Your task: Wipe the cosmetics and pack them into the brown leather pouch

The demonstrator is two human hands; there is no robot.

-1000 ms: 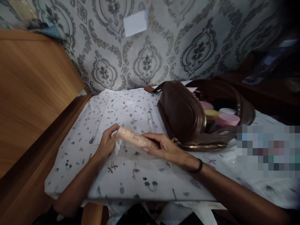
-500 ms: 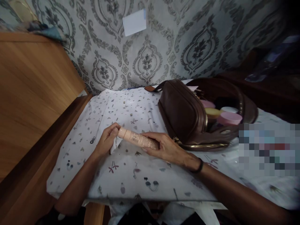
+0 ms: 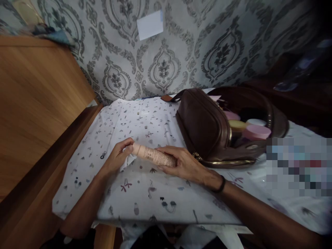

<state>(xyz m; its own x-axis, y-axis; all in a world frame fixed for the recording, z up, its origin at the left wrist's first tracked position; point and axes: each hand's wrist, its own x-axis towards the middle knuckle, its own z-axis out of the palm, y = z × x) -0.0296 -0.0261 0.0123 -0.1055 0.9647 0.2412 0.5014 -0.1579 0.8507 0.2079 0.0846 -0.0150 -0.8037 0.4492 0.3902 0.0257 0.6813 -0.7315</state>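
1. Two bare hands met over a peach-coloured cosmetic tube point(image 3: 155, 156) that lay nearly level above the printed white cloth point(image 3: 145, 193) covering the surface.
2. At the tube's 9 o'clock end, the left hand point(image 3: 116, 159) had its grip closed on a small white wipe point(image 3: 127, 159), pressing it against the tube's cap end.
3. At the tube's 3 o'clock end, the right hand point(image 3: 185, 165) had its grip closed around the tube, fingers curled over the top and thumb beneath; a dark band point(image 3: 220, 185) circled that wrist.
4. Toward 2 o'clock from the hands, just beside the right hand, an open brown leather pouch point(image 3: 204, 126) lay on the cloth with its gold zipper point(image 3: 225, 162) facing the person.
5. Inside the pouch showed round lids: a pink lid point(image 3: 256, 132), a yellow lid point(image 3: 237, 125) and a white lid point(image 3: 255, 121), packed close together.
6. At 9 o'clock from the cloth rose a wooden panel point(image 3: 38, 103).
7. At 12 o'clock stood a wall with grey damask wallpaper point(image 3: 207, 45), bearing a small white paper rectangle point(image 3: 149, 25).
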